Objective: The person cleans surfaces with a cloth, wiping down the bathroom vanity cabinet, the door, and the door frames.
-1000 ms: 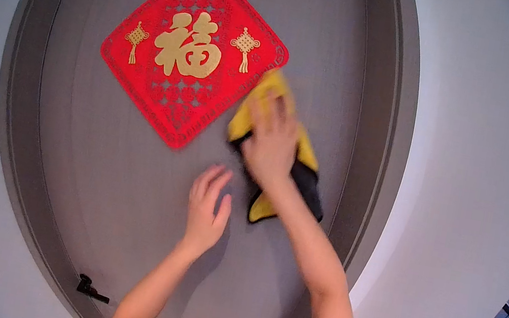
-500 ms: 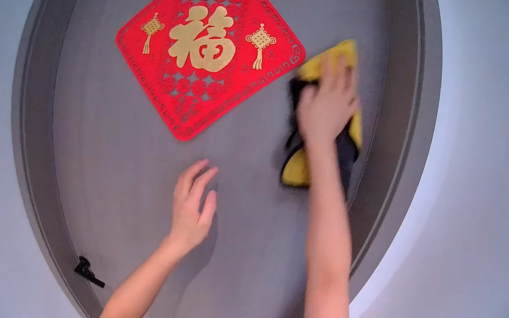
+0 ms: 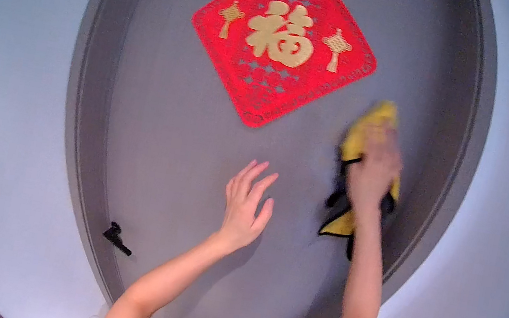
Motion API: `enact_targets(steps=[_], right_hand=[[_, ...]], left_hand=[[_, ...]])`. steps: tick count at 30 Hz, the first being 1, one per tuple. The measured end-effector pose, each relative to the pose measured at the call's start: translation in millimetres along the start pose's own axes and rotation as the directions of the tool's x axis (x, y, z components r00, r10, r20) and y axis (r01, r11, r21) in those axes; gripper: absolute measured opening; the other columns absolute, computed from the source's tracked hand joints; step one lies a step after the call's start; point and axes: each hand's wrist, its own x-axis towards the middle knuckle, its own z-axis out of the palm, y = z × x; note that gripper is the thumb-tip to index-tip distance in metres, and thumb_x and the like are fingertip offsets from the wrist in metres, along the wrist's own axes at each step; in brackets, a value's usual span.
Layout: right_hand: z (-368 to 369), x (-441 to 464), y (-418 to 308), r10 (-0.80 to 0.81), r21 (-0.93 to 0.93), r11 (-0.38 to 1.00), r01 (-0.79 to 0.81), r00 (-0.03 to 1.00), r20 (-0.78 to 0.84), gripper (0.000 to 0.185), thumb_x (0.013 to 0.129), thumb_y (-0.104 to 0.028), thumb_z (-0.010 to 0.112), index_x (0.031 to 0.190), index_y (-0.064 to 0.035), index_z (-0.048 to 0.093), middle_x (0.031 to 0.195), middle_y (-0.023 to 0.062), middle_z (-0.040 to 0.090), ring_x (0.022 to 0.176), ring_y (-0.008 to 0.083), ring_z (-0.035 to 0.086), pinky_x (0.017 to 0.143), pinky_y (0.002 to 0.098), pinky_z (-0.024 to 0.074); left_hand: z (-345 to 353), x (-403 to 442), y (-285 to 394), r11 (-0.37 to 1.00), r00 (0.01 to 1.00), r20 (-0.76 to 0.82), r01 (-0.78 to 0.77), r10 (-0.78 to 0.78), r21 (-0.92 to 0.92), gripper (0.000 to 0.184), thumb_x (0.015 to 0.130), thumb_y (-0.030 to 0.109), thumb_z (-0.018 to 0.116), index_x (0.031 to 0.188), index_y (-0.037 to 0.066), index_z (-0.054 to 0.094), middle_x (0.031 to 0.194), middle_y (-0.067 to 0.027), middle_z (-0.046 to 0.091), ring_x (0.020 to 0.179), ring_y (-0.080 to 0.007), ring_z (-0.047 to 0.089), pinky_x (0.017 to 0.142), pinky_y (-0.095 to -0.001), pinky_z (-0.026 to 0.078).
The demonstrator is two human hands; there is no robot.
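My right hand covers part of the yellow-and-black cloth, now below the right corner of the red decoration on the door instead of beside it; blur hides whether I grip. My left hand stays loosely spread beneath the decoration's lower tip.

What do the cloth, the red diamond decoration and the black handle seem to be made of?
The cloth looks like soft, matte fabric: it creases and folds under the right hand. The red decoration looks like felt or flocked paper: matte, with cut-outs showing the grey door behind. The black handle may be metal or plastic: plain and dark, too small here to tell.
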Motion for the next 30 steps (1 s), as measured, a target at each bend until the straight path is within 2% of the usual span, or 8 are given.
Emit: enact_targets(steps=[3,7,9,13,21,23,25,30], right_hand=[[11,11,8,0.248,0.011,0.967,-0.256,0.927,-0.281,0.080,0.077,-0.005,0.061,0.152,-0.0176,0.037,0.158,0.0126,0.035,0.141,0.0379,0.035,0.114,0.0522,0.0293],[25,-16,-72,0.310,-0.065,0.940,-0.334,0.920,-0.240,0.080,0.078,-0.010,0.062,0.153,-0.0176,0.036,0.160,0.0131,0.030,0.143,0.0393,0.033,0.113,0.0558,0.0286],[40,-48,-133,0.295,-0.051,0.953,-0.299,0.953,-0.067,0.083,0.076,-0.013,0.065,0.153,-0.0195,0.035,0.161,0.0132,0.029,0.144,0.0403,0.032,0.113,0.0568,0.0278],[62,-96,-250,-0.095,0.130,0.988,0.083,0.991,0.094,0.082,0.071,-0.017,0.073,0.148,-0.0200,0.045,0.159,0.0133,0.033,0.144,0.0383,0.032,0.113,0.0554,0.0282],[83,53,-360,-0.248,0.238,0.939,0.248,0.968,-0.031,0.076,0.075,-0.025,0.075,0.145,-0.0161,0.048,0.154,0.0151,0.039,0.144,0.0379,0.032,0.115,0.0561,0.0276],[100,113,-385,-0.230,0.215,0.940,0.264,0.958,-0.170,0.076,0.075,-0.025,0.075,0.145,-0.0150,0.048,0.153,0.0157,0.039,0.143,0.0394,0.032,0.115,0.0568,0.0269],[106,169,-412,-0.204,0.254,0.927,0.277,0.939,-0.278,0.077,0.075,-0.022,0.073,0.146,-0.0118,0.045,0.151,0.0159,0.041,0.142,0.0368,0.035,0.115,0.0516,0.0297],[132,247,-472,-0.307,0.324,0.862,0.390,0.910,-0.280,0.076,0.076,-0.024,0.074,0.144,-0.0058,0.046,0.149,0.0133,0.045,0.140,0.0303,0.039,0.116,0.0454,0.0307]], left_hand=[[-29,-6,-32,0.999,0.999,0.008,0.039,-0.039,0.004,0.043,0.089,0.014,0.058,0.132,0.008,0.056,0.147,-0.0137,0.044,0.141,-0.0344,0.036,0.114,-0.0477,0.026],[-69,-7,-75,0.994,0.995,-0.014,0.102,-0.102,0.034,0.039,0.090,0.012,0.058,0.128,0.007,0.059,0.143,-0.0109,0.048,0.137,-0.0335,0.041,0.110,-0.0477,0.031],[-89,0,-91,0.994,0.994,-0.032,0.108,-0.107,0.031,0.039,0.090,0.012,0.058,0.128,0.007,0.059,0.142,-0.0111,0.049,0.136,-0.0334,0.041,0.110,-0.0477,0.031],[-123,9,-114,0.990,0.989,-0.080,0.132,-0.128,0.050,0.038,0.090,0.011,0.057,0.128,0.007,0.059,0.141,-0.0114,0.050,0.134,-0.0329,0.043,0.109,-0.0473,0.031],[-209,37,-180,0.994,0.993,-0.093,0.076,-0.069,0.079,0.036,0.090,0.012,0.057,0.126,0.006,0.059,0.137,-0.0120,0.052,0.131,-0.0329,0.045,0.108,-0.0464,0.034],[-230,43,-198,0.992,0.993,-0.100,0.076,-0.066,0.098,0.036,0.090,0.012,0.057,0.125,0.006,0.059,0.137,-0.0122,0.053,0.130,-0.0328,0.046,0.108,-0.0462,0.034],[-249,42,-209,0.986,0.994,-0.068,0.099,-0.091,0.131,0.034,0.090,0.012,0.057,0.124,0.006,0.060,0.135,-0.0125,0.053,0.128,-0.0325,0.047,0.107,-0.0453,0.035],[-278,30,-241,0.976,0.987,-0.048,0.159,-0.153,0.150,0.034,0.091,0.012,0.056,0.124,0.004,0.060,0.135,-0.0132,0.054,0.128,-0.0332,0.048,0.107,-0.0448,0.036]])
